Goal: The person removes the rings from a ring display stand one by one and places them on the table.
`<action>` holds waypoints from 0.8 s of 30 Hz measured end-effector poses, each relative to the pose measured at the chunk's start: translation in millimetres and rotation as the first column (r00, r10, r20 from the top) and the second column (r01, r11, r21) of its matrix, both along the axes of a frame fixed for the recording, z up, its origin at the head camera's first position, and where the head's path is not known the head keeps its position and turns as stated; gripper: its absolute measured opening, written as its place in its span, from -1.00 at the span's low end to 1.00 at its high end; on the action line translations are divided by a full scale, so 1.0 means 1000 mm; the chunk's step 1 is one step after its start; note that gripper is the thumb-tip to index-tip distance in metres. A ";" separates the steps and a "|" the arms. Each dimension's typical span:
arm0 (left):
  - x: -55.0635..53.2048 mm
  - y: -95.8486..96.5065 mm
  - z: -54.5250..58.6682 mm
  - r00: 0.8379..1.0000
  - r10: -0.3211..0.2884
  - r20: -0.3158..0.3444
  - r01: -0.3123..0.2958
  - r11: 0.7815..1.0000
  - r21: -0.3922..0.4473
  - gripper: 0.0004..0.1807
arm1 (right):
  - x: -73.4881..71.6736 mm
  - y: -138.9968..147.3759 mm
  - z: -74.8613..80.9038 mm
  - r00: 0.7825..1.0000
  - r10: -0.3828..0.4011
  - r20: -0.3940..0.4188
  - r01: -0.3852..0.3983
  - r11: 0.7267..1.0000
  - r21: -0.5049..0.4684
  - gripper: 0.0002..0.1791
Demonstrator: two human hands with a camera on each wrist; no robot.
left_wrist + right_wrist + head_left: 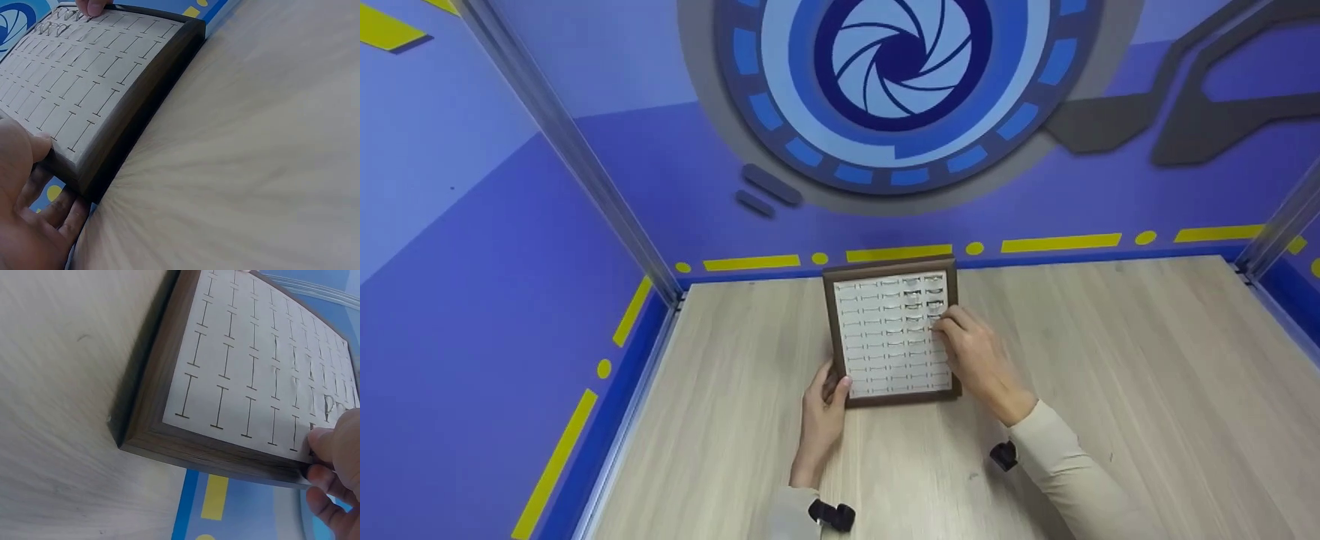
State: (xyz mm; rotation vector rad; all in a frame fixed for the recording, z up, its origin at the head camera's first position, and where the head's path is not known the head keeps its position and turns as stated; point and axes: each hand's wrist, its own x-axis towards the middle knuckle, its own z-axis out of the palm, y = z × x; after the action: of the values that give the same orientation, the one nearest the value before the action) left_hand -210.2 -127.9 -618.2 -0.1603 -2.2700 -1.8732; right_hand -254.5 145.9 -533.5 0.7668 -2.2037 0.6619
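A ring display tray [900,400] with a brown wooden frame and a white slotted pad leans tilted on the table. Small rings [913,295] sit in slots toward its upper right, while the lower and left slots hold none. My left hand [823,411] grips the lower left corner, thumb [40,147] over the front edge and fingers behind. At the right edge, my right hand [979,360] pinches at a slot just below the filled ones; a ring there is mostly hidden by the fingertips. From the right wrist, that thumb [322,441] presses close to the pad.
The tray stands on a light wood-grain table [735,420]. Behind it rises a blue panel [660,187] with a printed round emblem and yellow marks. Metal posts [585,180] frame the corners. A dark strap device [832,515] sits on each wrist.
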 end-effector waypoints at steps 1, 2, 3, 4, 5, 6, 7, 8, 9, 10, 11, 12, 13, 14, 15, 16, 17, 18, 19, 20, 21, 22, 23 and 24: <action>0.000 0.000 0.000 1.000 0.000 0.007 0.000 1.000 0.006 -0.43 | 0.000 0.000 0.000 1.000 0.005 0.001 -0.005 1.000 -0.002 -0.79; 0.001 0.000 0.000 1.000 -0.003 0.013 0.003 1.000 0.010 -0.43 | 0.001 0.001 0.000 1.000 0.009 0.002 -0.009 1.000 -0.005 -0.79; 0.001 0.000 0.000 1.000 -0.007 0.017 0.006 1.000 0.015 -0.43 | 0.001 0.001 0.000 1.000 0.012 0.004 -0.012 1.000 -0.008 -0.79; 0.001 0.000 0.000 1.000 -0.010 0.022 0.009 1.000 0.022 -0.44 | 0.001 0.001 0.000 1.000 0.017 0.004 -0.017 1.000 -0.011 -0.80; 0.001 0.000 0.000 1.000 -0.012 0.023 0.012 1.000 0.027 -0.44 | 0.002 0.001 0.000 1.000 0.022 0.003 -0.022 1.000 -0.015 -0.80; 0.000 0.000 -0.001 1.000 -0.015 0.023 0.015 0.999 0.031 -0.44 | 0.002 0.001 0.001 1.000 0.024 0.004 -0.024 1.000 -0.017 -0.80; 0.000 -0.001 -0.002 1.000 -0.017 0.023 0.017 0.999 0.036 -0.44 | 0.002 0.001 0.001 1.000 0.025 0.003 -0.025 1.000 -0.018 -0.80; 0.000 -0.001 -0.002 1.000 -0.019 0.025 0.018 0.999 0.040 -0.44 | 0.002 0.001 0.001 1.000 0.023 0.003 -0.023 1.000 -0.018 -0.80; -0.001 -0.001 -0.003 0.999 -0.019 0.025 0.018 0.999 0.045 -0.45 | 0.002 0.001 0.001 1.000 0.021 0.004 -0.021 1.000 -0.016 -0.80; -0.001 -0.001 -0.003 0.999 -0.020 0.027 0.019 0.999 0.050 -0.45 | 0.002 0.001 0.002 1.000 0.020 0.003 -0.020 1.000 -0.015 -0.80; -0.001 -0.002 -0.003 0.999 -0.021 0.028 0.020 0.998 0.053 -0.45 | 0.002 0.001 0.002 1.000 0.017 0.004 -0.017 1.000 -0.013 -0.80; -0.001 -0.002 -0.003 0.999 -0.021 0.029 0.020 0.998 0.055 -0.45 | 0.003 0.001 0.002 1.000 0.015 0.004 -0.015 1.000 -0.011 -0.79; -0.001 -0.002 -0.004 0.999 -0.019 0.032 0.018 0.998 0.057 -0.45 | 0.003 0.001 0.003 1.000 0.014 0.005 -0.013 1.000 -0.008 -0.80; -0.001 -0.002 -0.004 0.999 -0.017 0.032 0.016 0.998 0.054 -0.45 | 0.003 0.001 0.003 1.000 0.010 0.006 -0.010 1.000 -0.005 -0.79; -0.001 -0.002 -0.004 0.999 -0.015 0.034 0.013 0.999 0.053 -0.45 | 0.004 0.001 0.003 1.000 0.009 0.008 -0.009 1.000 0.000 -0.79; -0.001 -0.002 -0.004 0.999 -0.013 0.037 0.011 0.999 0.053 -0.45 | 0.004 0.001 0.004 1.000 0.006 0.010 -0.006 1.000 0.005 -0.79; -0.001 -0.002 -0.005 0.999 -0.012 0.040 0.009 0.998 0.055 -0.45 | 0.005 0.001 0.004 1.000 0.002 0.013 -0.002 1.000 0.010 -0.79; -0.001 -0.002 -0.005 0.999 -0.011 0.043 0.009 0.998 0.057 -0.45 | 0.005 0.001 0.005 1.000 0.001 0.016 -0.002 1.000 0.014 -0.79; -0.001 -0.002 -0.004 0.999 -0.010 0.045 0.007 0.998 0.057 -0.45 | 0.006 0.002 0.005 1.000 -0.001 0.019 0.001 1.000 0.017 -0.79; -0.001 -0.002 -0.004 0.999 -0.011 0.047 0.008 0.998 0.060 -0.44 | 0.007 0.002 0.006 1.000 -0.003 0.021 0.002 1.000 0.018 -0.79; -0.001 -0.002 -0.004 0.999 -0.012 0.046 0.009 0.998 0.062 -0.44 | 0.008 0.002 0.006 1.000 -0.002 0.021 0.001 1.000 0.017 -0.79; 0.000 -0.003 -0.004 0.999 -0.012 0.045 0.009 0.998 0.062 -0.44 | 0.008 0.003 0.006 1.000 -0.004 0.020 0.004 1.000 0.017 -0.79; 0.000 -0.003 -0.004 0.999 -0.013 0.042 0.010 0.998 0.061 -0.43 | 0.009 0.003 0.007 1.000 -0.003 0.016 0.002 1.000 0.015 -0.79; 0.000 -0.003 -0.003 0.999 -0.012 0.038 0.010 0.998 0.056 -0.43 | 0.010 0.004 0.007 1.000 -0.001 0.011 0.001 1.000 0.014 -0.79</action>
State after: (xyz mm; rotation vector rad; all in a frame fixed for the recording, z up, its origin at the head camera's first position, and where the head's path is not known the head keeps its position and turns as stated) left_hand -210.6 -130.8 -621.7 -0.1299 -2.2433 -1.9588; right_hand -244.5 149.5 -526.6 0.7703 -2.2209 0.6526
